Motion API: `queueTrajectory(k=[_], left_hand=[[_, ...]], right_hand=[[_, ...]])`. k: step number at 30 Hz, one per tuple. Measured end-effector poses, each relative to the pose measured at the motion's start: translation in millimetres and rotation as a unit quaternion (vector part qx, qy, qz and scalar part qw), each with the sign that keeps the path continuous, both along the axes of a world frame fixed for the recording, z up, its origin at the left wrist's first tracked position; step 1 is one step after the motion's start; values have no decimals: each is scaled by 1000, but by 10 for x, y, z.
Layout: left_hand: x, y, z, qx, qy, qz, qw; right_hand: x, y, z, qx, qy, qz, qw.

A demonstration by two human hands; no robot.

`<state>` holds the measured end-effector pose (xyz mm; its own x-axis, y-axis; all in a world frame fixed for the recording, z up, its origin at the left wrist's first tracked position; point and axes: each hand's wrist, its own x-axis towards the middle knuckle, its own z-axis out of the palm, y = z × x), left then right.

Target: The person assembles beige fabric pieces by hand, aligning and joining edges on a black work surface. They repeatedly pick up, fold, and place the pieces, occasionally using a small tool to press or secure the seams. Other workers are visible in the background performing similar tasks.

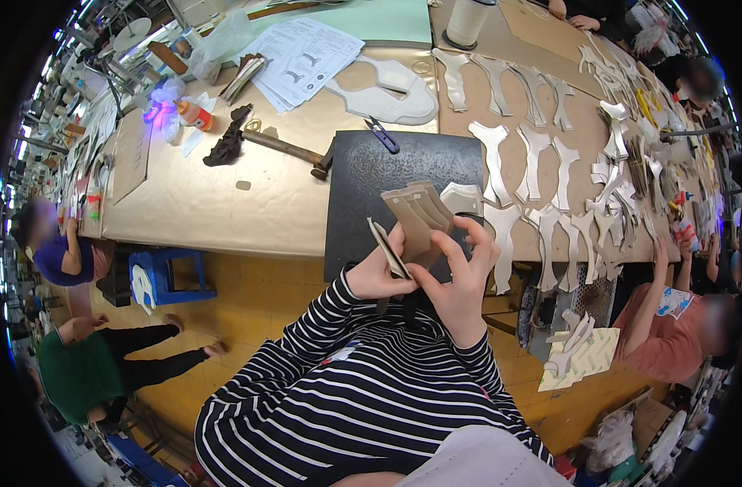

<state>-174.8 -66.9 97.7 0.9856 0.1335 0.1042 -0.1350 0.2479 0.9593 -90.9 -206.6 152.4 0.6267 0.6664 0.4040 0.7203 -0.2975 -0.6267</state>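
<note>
1. Curved flat pieces [420, 217] fanned near the centre: greyish beige.
2. Narrow flat piece [388, 248] just left of those: off-white with a dark edge.
3. Long cloth sleeve [310, 326], left: black with thin white stripes.
4. Rectangular slab [411, 166]: black.
5. Small thread snips [385, 138] on it: purple handles.
6. Broad table [282, 207], left: golden tan.
7. Branching cut pieces [493, 158], right: cream-white.
8. Hammer [286, 148], left: brown handle, dark head.
9. Paper sheets [306, 53], far: white with black line drawings.
10. Plastic stool [168, 276], left: bright blue.

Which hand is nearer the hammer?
Left. In the picture, the left hand is below and right of the hammer; the right hand is also below it but farther right.
</note>
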Motion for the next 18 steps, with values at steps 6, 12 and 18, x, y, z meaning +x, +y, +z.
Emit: queueTrajectory(k=[6,12,18], left_hand=[[-75,73,-61,121,67,-8,990],[-76,39,-68,51,80,-24,995],[31,-17,-20,126,68,-21,990]], right_hand=[[29,26,9,-3,-84,113,990],[-6,73,-60,105,162,41,980],[4,94,-167,111,291,-31,950]])
